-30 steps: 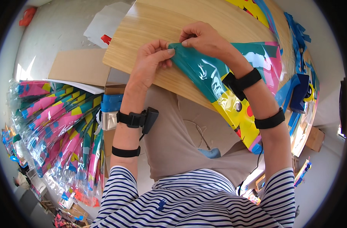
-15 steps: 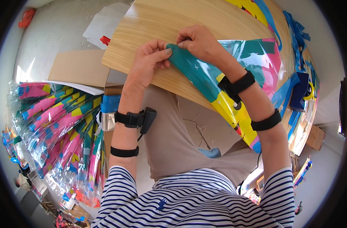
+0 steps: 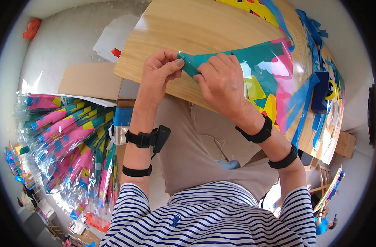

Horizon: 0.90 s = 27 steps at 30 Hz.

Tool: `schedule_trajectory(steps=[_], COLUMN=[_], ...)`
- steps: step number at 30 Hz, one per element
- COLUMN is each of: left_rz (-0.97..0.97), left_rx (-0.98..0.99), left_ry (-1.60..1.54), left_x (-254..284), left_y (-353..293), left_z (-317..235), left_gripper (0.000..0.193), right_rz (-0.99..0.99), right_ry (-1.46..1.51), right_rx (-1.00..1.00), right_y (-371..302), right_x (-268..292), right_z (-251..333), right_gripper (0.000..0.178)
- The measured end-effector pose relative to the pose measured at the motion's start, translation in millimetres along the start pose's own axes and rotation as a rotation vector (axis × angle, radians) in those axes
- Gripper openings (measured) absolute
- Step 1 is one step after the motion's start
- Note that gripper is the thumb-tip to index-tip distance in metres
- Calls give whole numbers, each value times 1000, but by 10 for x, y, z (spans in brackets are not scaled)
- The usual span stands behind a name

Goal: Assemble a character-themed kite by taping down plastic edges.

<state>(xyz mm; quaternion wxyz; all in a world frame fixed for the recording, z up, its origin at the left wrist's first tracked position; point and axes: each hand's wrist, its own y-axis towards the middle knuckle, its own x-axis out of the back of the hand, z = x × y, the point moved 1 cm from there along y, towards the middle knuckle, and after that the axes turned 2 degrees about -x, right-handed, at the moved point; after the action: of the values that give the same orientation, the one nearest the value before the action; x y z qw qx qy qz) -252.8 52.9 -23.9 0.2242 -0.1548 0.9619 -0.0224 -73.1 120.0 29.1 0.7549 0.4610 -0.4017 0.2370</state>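
A glossy plastic sheet point(image 3: 260, 59) in teal, pink and yellow lies partly on the wooden table, its narrow teal end toward the left. My left hand point(image 3: 158, 76) pinches the tip of that end between thumb and forefinger, just above the tabletop. Close beside it, my right hand point(image 3: 225, 88) is closed on the near edge of the sheet, knuckles up. That edge is gathered between the two hands, and the fingers of my right hand hide part of it. The far edge runs nearly straight toward the pink end at the right.
The wooden table point(image 3: 171, 24) curves around ahead. At its right are a dark blue tape dispenser point(image 3: 319, 92) and blue strips point(image 3: 313, 33); a yellow printed sheet point(image 3: 254, 8) lies farther off. Left of my legs, several plastic-wrapped colourful bundles point(image 3: 72, 140) fan out beside a cardboard box point(image 3: 89, 80).
My right hand has moved down and right from the tip, closing over the edge. The sheet has swung up onto the table; its yellow part no longer hangs toward my lap.
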Motion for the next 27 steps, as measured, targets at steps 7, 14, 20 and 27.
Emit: schedule_trajectory(steps=[7,14,20,27], left_rz=[37,311,373,389], left_rx=[-323,-342,-336,-383], left_ry=[169,347,479,744], left_x=[-409,-505,-732,-1073], left_y=[-315,-494,-657,-856], left_z=[-553,-928,-1167,-1362], left_gripper=[27,24,18,14], right_rz=[-74,-182,-254,-305], right_ry=[3,84,103,88], right_rx=[64,88,83,78], right_y=[-56,-148,-275,-447], right_x=[374,800,1112,1390], right_z=[233,458,550,596], right_gripper=[15,17,18,17])
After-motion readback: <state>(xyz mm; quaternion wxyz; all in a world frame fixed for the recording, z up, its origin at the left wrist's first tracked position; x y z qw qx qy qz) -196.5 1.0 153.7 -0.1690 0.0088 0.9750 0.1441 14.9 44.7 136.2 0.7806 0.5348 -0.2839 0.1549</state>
